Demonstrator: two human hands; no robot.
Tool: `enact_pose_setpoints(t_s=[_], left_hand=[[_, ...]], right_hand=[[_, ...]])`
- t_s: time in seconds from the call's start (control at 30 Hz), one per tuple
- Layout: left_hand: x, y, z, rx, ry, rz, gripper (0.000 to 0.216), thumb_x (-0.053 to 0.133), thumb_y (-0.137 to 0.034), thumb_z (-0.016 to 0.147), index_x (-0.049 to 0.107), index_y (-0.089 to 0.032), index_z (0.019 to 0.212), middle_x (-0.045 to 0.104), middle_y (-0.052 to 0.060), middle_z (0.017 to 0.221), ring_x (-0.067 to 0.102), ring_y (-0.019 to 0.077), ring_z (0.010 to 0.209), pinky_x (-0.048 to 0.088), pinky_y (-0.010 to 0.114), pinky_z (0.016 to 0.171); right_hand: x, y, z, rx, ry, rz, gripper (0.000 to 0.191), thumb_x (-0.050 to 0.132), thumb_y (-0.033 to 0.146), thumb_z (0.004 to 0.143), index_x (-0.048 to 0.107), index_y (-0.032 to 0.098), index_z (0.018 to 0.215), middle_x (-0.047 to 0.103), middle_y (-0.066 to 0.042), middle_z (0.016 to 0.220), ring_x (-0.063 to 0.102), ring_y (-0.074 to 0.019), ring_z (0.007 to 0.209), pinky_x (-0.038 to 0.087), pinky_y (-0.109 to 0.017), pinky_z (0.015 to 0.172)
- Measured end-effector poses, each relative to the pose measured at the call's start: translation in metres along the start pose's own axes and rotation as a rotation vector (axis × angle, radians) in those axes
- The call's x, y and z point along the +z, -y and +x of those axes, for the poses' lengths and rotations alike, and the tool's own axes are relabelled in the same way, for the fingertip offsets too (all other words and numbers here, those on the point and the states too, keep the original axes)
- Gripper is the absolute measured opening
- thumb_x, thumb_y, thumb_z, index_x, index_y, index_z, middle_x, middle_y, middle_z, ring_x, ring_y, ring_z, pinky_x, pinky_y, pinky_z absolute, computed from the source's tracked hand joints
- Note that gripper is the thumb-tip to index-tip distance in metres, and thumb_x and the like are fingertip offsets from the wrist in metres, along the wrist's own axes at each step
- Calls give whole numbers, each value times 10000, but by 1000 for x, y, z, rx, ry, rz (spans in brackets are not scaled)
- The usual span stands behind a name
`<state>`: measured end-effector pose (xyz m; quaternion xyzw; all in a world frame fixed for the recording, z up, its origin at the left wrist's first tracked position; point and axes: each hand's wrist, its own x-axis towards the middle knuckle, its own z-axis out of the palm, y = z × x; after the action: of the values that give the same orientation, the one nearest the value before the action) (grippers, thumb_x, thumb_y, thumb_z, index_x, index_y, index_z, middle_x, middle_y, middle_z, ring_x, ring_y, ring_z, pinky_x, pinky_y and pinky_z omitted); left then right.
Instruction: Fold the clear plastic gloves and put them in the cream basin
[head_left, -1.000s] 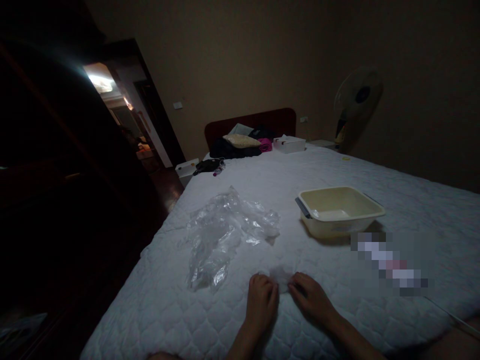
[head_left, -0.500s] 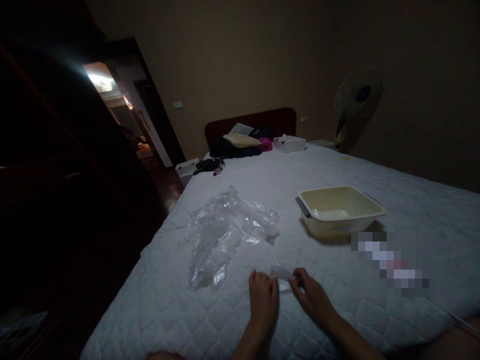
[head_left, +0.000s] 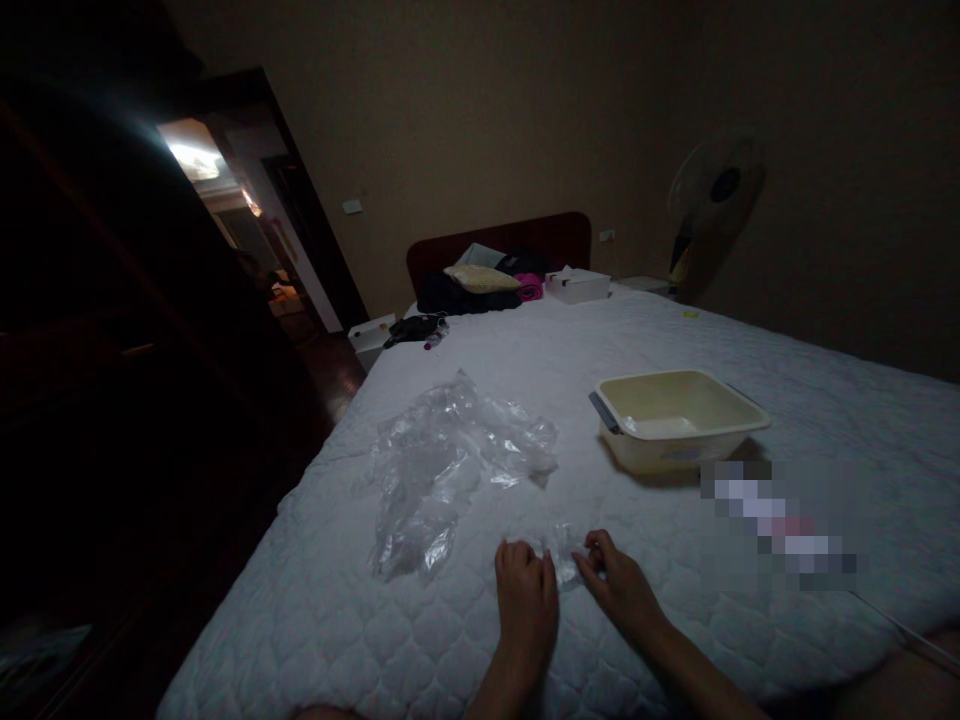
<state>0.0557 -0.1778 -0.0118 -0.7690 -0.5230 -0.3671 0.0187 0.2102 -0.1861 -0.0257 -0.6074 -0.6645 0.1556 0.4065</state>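
We've got a bed (head_left: 300, 630) with a white quilted cover, biggest thing here, dark red headboard (head_left: 555, 232) at its far end. Fan (head_left: 724, 185) beyond it, far right. On the bed we see a crumpled heap of clear plastic (head_left: 450, 460), left of centre, and a cream tub (head_left: 675, 455) with grey handles, apart from it to the right. A long thing (head_left: 780, 520) lies just in front of the tub; pixelated, we can't tell what. Left hand (head_left: 521, 595): narrow grip, fingers curled, holding the near-left edge of a small plastic piece (head_left: 564, 550). Right hand (head_left: 619, 585): narrow too, fingertips at the piece's right edge; we can't tell if they pinch it. The piece sits between both hands, low over the bed, nearer us than heap and tub.
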Motion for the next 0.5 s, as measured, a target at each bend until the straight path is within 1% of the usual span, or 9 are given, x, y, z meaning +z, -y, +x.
enact_pose_setpoints(t_s=[0.07, 0.13, 0.2, 0.23, 0.3, 0.37, 0.5], left_hand=[[0, 1, -3, 42, -51, 31, 169, 434, -154, 856, 579, -159, 769, 575, 98, 933, 543, 230, 940, 427, 463, 874], [3, 3, -6, 180, -86, 54, 165, 414, -148, 862, 567, -154, 923, 552, 134, 1119, 504, 251, 1079, 436, 456, 885], [8, 5, -8, 337, -62, 54, 257, 372, -112, 870, 526, -159, 1070, 540, 117, 1196, 480, 228, 1143, 438, 431, 909], [11, 6, -9, 380, -33, 50, 293, 358, -95, 871, 506, -158, 1117, 550, 106, 1198, 487, 213, 1143, 445, 414, 911], [16, 8, -9, 392, 31, 45, 313, 352, -88, 873, 495, -145, 1146, 565, 103, 1192, 505, 205, 1132, 457, 397, 904], [18, 10, -9, 371, 76, 50, 292, 367, -105, 874, 514, -138, 1124, 558, 114, 1202, 508, 215, 1132, 465, 402, 897], [16, 10, -9, 369, 110, 47, 286, 386, -124, 873, 516, -133, 1127, 536, 125, 1230, 486, 220, 1159, 456, 417, 912]], right_hand=[[-1, 1, 0, -2, 3, -3, 110, 444, 330, 846, 411, 230, 879, 535, 40, 596, 566, -151, 538, 420, -242, 534], [-2, 1, 0, -6, 3, 8, 109, 446, 334, 844, 417, 231, 869, 542, 37, 596, 569, -153, 540, 424, -242, 529], [-2, 1, 0, -5, 1, 28, 112, 452, 339, 840, 428, 232, 866, 556, 35, 597, 574, -153, 537, 428, -241, 526], [-2, 1, 0, -1, -1, 39, 115, 455, 342, 839, 432, 233, 868, 563, 35, 598, 577, -152, 536, 430, -239, 525], [-2, 1, 1, 11, 2, 52, 123, 454, 347, 844, 436, 231, 882, 571, 34, 598, 583, -152, 537, 433, -237, 521], [-3, 2, 1, 22, 19, 53, 136, 444, 355, 854, 435, 229, 903, 574, 34, 596, 588, -154, 539, 436, -240, 522], [-6, 5, 0, 8, 30, 48, 160, 412, 354, 874, 446, 221, 957, 594, 22, 618, 607, -162, 572, 455, -254, 554]])
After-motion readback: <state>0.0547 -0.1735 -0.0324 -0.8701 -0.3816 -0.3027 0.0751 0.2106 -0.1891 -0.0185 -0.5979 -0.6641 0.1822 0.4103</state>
